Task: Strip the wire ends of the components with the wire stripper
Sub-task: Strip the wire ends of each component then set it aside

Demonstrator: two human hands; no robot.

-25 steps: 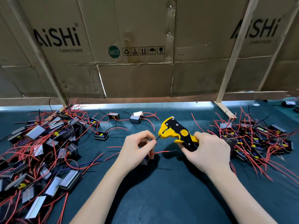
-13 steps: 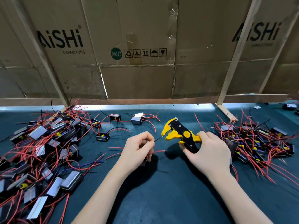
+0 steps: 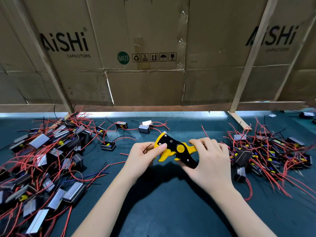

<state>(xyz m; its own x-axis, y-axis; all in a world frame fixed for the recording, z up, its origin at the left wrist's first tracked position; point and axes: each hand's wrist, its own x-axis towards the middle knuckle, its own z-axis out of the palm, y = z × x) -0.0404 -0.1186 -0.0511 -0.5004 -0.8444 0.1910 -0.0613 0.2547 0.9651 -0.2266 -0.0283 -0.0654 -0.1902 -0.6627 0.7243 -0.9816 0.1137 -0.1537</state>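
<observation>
My right hand (image 3: 207,161) grips the handles of the yellow and black wire stripper (image 3: 174,149), held above the dark mat (image 3: 162,202). My left hand (image 3: 143,157) is right against the stripper's jaws, its thumb touching the yellow head. It pinches a thin black wire (image 3: 147,146) that curves up over the fingers. The component that the wire belongs to is hidden inside my left hand.
A big heap of components with red wires (image 3: 44,161) covers the left of the mat. A second heap (image 3: 266,154) lies to the right. A few loose components (image 3: 108,145) sit behind my hands. Cardboard walls (image 3: 153,48) with wooden struts close the back.
The stripper and my left hand have come together: the gap between them has closed, and the jaws now sit against my left fingers. The red wire end near my left hand is hidden now.
</observation>
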